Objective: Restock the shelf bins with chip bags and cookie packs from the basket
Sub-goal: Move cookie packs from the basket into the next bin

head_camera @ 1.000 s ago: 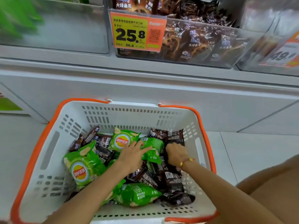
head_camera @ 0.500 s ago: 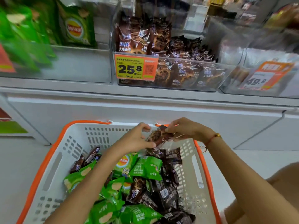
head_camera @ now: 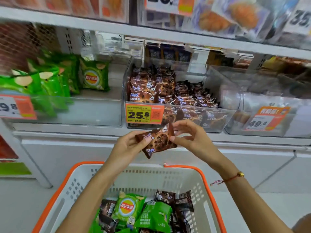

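Observation:
A brown cookie pack [head_camera: 158, 142] is held up between both hands, just below the clear cookie bin [head_camera: 178, 118] with the 25.8 price tag. My left hand [head_camera: 129, 145] grips its left end with thumb on top. My right hand [head_camera: 190, 137] pinches its right edge with fingertips. Below, the white basket [head_camera: 168, 177] with orange rim holds green chip bags [head_camera: 128, 209] and several more brown cookie packs [head_camera: 173, 198]. The chip bin [head_camera: 84, 111] at left holds several green bags.
A clear bin [head_camera: 269, 118] with a 49.8 tag stands right of the cookie bin. An upper shelf [head_camera: 151, 33] carries orange-coloured packs. A white cabinet front [head_camera: 84, 153] runs below the bins, behind the basket.
Both hands left the basket, lifted one cookie pack out, and raised it up toward the cookie bin. The view tilted upward to the shelves.

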`<state>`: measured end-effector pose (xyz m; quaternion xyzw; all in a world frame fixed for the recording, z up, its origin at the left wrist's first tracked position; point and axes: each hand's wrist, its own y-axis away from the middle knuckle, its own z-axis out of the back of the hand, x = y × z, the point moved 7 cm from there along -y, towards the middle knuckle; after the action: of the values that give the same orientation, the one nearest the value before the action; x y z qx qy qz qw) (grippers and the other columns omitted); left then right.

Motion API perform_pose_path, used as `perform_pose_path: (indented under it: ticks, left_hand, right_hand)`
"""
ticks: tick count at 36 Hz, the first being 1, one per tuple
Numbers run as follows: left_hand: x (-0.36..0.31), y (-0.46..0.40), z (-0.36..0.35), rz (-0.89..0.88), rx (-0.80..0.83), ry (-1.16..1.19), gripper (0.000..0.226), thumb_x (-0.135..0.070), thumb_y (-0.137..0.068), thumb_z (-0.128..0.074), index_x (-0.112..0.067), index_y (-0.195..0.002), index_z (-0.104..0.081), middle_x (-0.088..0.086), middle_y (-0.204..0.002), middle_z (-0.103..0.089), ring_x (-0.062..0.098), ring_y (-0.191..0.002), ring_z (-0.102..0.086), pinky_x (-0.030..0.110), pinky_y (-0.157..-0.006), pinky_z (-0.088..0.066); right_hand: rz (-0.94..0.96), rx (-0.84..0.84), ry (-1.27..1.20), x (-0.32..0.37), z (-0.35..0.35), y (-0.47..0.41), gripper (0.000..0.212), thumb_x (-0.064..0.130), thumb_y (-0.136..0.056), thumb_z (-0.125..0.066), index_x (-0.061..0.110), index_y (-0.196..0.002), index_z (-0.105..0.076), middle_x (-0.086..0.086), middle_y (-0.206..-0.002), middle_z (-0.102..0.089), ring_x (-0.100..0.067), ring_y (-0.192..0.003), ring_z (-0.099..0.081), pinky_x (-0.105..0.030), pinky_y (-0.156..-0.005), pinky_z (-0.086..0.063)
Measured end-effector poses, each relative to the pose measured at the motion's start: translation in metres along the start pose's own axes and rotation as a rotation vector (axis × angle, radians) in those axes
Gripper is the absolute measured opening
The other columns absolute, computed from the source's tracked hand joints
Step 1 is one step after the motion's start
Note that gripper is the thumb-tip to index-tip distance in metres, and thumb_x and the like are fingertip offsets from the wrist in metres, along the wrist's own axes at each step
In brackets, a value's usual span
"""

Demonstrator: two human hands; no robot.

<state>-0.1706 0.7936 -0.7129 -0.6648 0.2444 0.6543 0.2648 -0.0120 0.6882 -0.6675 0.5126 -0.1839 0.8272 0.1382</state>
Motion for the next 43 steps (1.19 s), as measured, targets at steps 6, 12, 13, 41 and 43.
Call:
perform_pose_path:
  ticks: [6,12,13,41,43]
  left_hand:
    - [-0.054,-0.010,-0.002,-0.182,0.017,-0.071,0.018,-0.025,-0.078,-0.071,-0.029,-0.095,-0.068,-0.019,-0.085,-0.073,-0.002,-0.084,-0.068,0.007,-0.071,-0.047]
    - [-0.096,-0.022,0.012,-0.328,-0.151,-0.087,0.028,-0.040,-0.076,-0.068,-0.028,-0.101,-0.067,-0.012,-0.097,-0.071,-0.005,-0.091,-0.064,0.006,-0.075,-0.046]
    - [-0.102,-0.024,0.019,-0.362,-0.214,-0.108,0.021,-0.036,-0.081,-0.067,-0.028,-0.100,-0.067,-0.014,-0.098,-0.069,-0.008,-0.090,-0.062,0.004,-0.073,-0.044]
    - [-0.101,-0.076,0.065,-0.379,-0.290,-0.474,0.072,-0.018,-0.075,-0.080,-0.021,-0.138,-0.045,-0.013,-0.128,-0.053,0.003,-0.111,-0.051,0.024,-0.091,-0.043]
    - [-0.101,-0.076,0.065,-0.385,-0.298,-0.481,0.074,-0.018,-0.075,-0.081,-0.022,-0.138,-0.044,-0.013,-0.129,-0.052,0.002,-0.111,-0.050,0.024,-0.090,-0.042]
  right_hand:
    - [0.142,0.130,0.055,0.046,-0.001,-0.016,0.051,0.010,-0.075,-0.079,0.019,-0.121,-0.058,0.005,-0.116,-0.065,-0.012,-0.101,-0.065,-0.025,-0.089,-0.052]
    - [0.143,0.141,0.045,0.078,0.015,-0.044,0.035,0.026,-0.064,-0.078,0.025,-0.098,-0.068,0.000,-0.101,-0.071,-0.017,-0.091,-0.070,-0.031,-0.079,-0.058]
    - [0.144,0.121,0.053,0.082,0.022,-0.050,0.034,0.027,-0.063,-0.079,0.026,-0.096,-0.069,0.001,-0.099,-0.071,-0.016,-0.090,-0.070,-0.028,-0.077,-0.058]
    - [0.320,-0.054,1.171,0.070,0.031,-0.162,0.050,0.036,-0.082,-0.073,0.034,-0.128,-0.056,0.003,-0.125,-0.060,-0.019,-0.118,-0.053,-0.038,-0.099,-0.038]
    - [0.355,-0.102,1.140,0.072,0.033,-0.162,0.046,0.035,-0.081,-0.073,0.035,-0.124,-0.058,0.005,-0.121,-0.064,-0.017,-0.111,-0.058,-0.037,-0.096,-0.043]
